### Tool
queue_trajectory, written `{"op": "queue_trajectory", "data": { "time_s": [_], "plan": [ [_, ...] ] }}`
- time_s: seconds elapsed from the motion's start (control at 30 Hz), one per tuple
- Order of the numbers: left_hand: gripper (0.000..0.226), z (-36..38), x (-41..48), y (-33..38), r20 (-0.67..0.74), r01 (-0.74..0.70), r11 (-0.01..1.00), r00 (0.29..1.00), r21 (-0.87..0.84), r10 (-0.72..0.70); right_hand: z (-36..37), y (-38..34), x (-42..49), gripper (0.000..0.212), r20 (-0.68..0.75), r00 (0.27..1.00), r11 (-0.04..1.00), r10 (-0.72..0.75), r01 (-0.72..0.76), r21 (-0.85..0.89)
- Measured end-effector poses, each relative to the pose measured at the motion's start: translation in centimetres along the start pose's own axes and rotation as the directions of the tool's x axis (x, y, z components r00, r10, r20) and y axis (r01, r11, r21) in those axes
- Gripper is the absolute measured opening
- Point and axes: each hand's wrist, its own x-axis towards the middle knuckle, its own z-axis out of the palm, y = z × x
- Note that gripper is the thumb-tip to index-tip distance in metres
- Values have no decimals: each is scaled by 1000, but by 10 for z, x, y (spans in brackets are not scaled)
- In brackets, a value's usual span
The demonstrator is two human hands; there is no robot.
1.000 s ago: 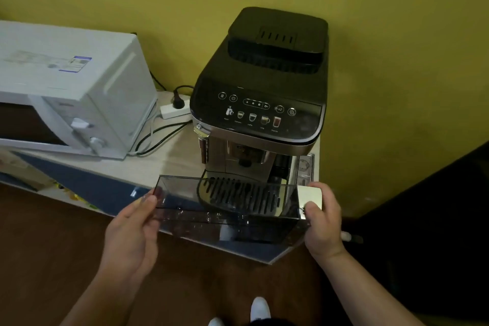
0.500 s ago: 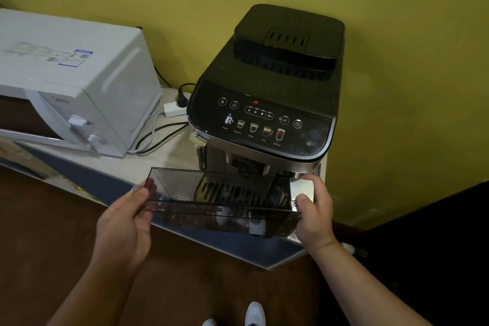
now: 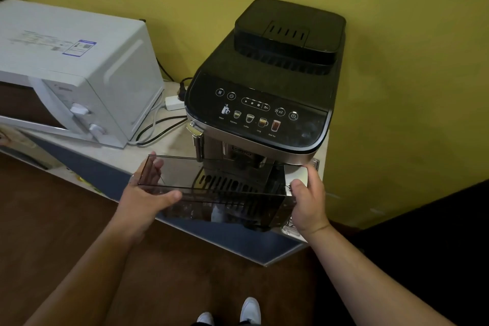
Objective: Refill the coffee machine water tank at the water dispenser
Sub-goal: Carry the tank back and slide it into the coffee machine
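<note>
A smoky transparent water tank (image 3: pixel 219 188) is held level in front of the black and silver coffee machine (image 3: pixel 262 98), below its control panel. My left hand (image 3: pixel 148 198) grips the tank's left end, thumb along the near wall and fingers behind it. My right hand (image 3: pixel 308 198) holds the tank's right end at its silver front plate (image 3: pixel 296 174). Through the tank I see the machine's drip grille. I cannot tell how much water is inside. No water dispenser is in view.
A white microwave (image 3: pixel 79 74) stands to the left on the same light counter (image 3: pixel 158 148), with a power strip (image 3: pixel 173 102) and cables between it and the machine. A yellow wall lies behind. Brown floor and my white shoes (image 3: pixel 248 309) are below; a dark surface sits at right.
The view has shifted so the machine sits nearer and more to the right. Both hands have kept the tank, which now sits slightly closer under the machine's front.
</note>
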Motion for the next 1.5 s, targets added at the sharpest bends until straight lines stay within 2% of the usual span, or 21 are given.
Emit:
{"op": "queue_trajectory", "data": {
  "time_s": [0.1,0.2,0.27,0.3,0.37,0.43,0.47,0.57,0.63,0.77,0.93,1.27,1.4,1.5],
  "plan": [
    [80,-4,3,0,4,-22,998,1000,58,22,-4,-4,-2,30,62,998,1000,3,-3,10],
    [71,-5,3,-1,-8,-33,998,999,59,34,-16,3,-3,29,182,983,999,36,-29,-40],
    [70,-5,3,-1,-7,-40,998,999,57,41,-29,14,-4,51,185,979,988,84,-59,-140],
    [69,-5,3,0,-2,-44,998,999,52,44,-37,21,-3,55,148,982,980,114,-86,-179],
    [69,-5,3,0,6,-51,997,999,50,51,-53,31,1,39,11,984,969,176,-171,-181],
    [69,-5,1,0,11,-54,997,999,55,53,-67,44,9,15,-162,938,927,308,-334,-170],
    [67,-4,1,0,7,-54,997,999,59,54,-73,53,16,12,-225,896,881,382,-427,-205],
    [67,-3,1,1,-3,-61,997,998,55,61,-85,83,30,31,-301,798,703,523,-603,-378],
    [68,-4,2,0,5,-70,996,998,58,69,-84,98,33,38,-283,774,630,566,-628,-458],
    [65,-5,4,-2,20,-82,992,997,95,80,-73,112,36,22,-220,809,611,545,-563,-556],
    [67,-5,6,-3,31,-88,992,996,88,85,-59,110,36,17,-208,833,577,512,-514,-635],
    [68,-10,6,-4,59,-93,989,994,111,87,-64,107,41,11,-327,723,486,609,-665,-566],
    [64,-15,6,2,106,-103,981,991,165,86,-85,92,36,16,-402,688,482,604,-717,-504],
    [63,-17,9,1,123,-123,977,987,172,102,-101,77,26,21,-471,691,499,548,-722,-479]
  ]
}}
